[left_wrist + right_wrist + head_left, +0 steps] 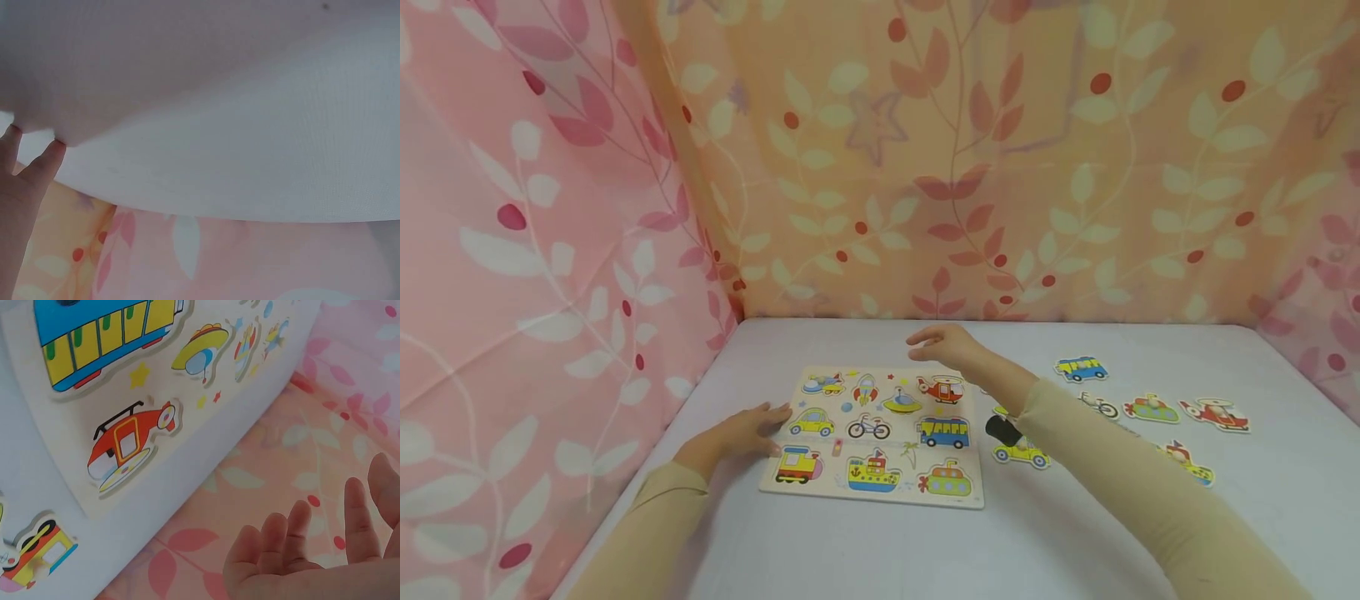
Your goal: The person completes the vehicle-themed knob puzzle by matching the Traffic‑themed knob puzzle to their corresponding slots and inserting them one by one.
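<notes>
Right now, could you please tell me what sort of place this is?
Probably a cloth-screened play corner: floral cloth hangs behind a white-topped table that holds a vehicle puzzle board and loose pieces.

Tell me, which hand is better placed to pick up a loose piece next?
Probably the right hand: it holds nothing, and the loose bus piece and others lie on its side. The left hand is at the left edge of the board, which lies between it and those pieces.
</notes>
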### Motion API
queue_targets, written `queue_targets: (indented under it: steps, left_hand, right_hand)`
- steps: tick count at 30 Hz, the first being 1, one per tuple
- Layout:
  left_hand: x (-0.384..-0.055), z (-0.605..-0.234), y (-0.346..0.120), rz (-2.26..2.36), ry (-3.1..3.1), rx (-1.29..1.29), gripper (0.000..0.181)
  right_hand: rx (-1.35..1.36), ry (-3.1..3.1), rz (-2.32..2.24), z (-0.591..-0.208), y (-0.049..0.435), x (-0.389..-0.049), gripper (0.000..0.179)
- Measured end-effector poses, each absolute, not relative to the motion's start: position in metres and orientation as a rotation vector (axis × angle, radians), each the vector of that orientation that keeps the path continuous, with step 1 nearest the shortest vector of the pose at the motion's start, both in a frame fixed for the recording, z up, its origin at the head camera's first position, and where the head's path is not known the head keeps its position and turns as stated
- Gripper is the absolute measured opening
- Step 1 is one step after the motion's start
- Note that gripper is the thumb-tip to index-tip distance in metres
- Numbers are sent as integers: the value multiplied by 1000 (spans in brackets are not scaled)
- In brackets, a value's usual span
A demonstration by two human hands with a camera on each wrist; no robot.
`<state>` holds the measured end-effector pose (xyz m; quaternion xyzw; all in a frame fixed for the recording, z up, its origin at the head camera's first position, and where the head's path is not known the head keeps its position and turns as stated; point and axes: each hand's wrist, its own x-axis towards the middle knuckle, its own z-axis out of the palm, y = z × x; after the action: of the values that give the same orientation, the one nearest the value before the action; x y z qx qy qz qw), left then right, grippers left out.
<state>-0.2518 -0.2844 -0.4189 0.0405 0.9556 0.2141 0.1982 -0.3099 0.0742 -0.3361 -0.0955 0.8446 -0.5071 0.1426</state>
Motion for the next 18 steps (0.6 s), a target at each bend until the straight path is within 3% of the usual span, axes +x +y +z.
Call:
queue_targets:
  steps: [18]
  left_hand:
    - [-253,-418,-287,593,2676,230,79]
  right_hand:
    - [-260,2515,-1374,-333,123,-288,41]
